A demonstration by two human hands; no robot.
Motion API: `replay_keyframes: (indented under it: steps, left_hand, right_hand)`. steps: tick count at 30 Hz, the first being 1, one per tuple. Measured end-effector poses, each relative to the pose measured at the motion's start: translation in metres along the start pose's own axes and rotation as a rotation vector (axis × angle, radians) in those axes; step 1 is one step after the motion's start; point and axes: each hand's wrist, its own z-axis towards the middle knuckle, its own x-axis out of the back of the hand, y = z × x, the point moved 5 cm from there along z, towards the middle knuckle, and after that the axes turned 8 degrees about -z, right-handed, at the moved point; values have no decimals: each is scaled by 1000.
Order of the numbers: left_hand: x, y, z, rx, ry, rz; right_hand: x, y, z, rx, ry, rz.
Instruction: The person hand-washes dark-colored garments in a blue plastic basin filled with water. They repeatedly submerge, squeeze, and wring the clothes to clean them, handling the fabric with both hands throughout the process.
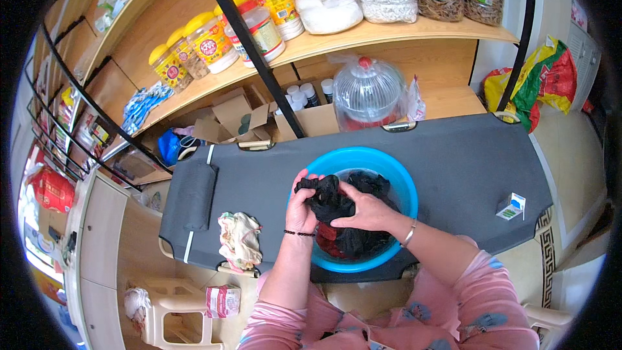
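A bunched black cloth (pixel 332 201) is held between my two hands above a blue plastic basin (pixel 412 189). My left hand (pixel 302 204) grips its left side, the fingers curled around it. On the right side, my right hand (pixel 367 208) clasps the bundle between thumb and fingers. More dark fabric (pixel 371 182) lies in the basin, in what looks like water, and a dark red cloth (pixel 330 242) shows beneath my hands. The basin stands on a dark grey folding cot (pixel 466 175). My hands hide part of the basin's contents.
On the cot lie a crumpled cream cloth (pixel 240 239), a headrest pillow (pixel 200 197) and a small carton (pixel 511 206). A shelf (pixel 320 48) with jars stands behind the cot. A plastic stool (pixel 177 311) and a pink-and-white box (pixel 223 301) are at the lower left.
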Motion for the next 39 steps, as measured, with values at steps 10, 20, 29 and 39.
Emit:
replay_keyframes:
  steps: [10, 20, 29, 39]
  left_hand:
    - [-21, -17, -14, 309, -25, 199]
    - [43, -60, -16, 161, 144, 311]
    - [-1, -47, -20, 480, 5, 289]
    - [14, -55, -22, 349, -90, 8]
  right_hand:
    - [14, 32, 12, -76, 446, 137]
    - [-13, -38, 5, 290, 490, -327]
    - [32, 70, 33, -209, 598, 280]
    - [8, -100, -12, 556, 577, -251]
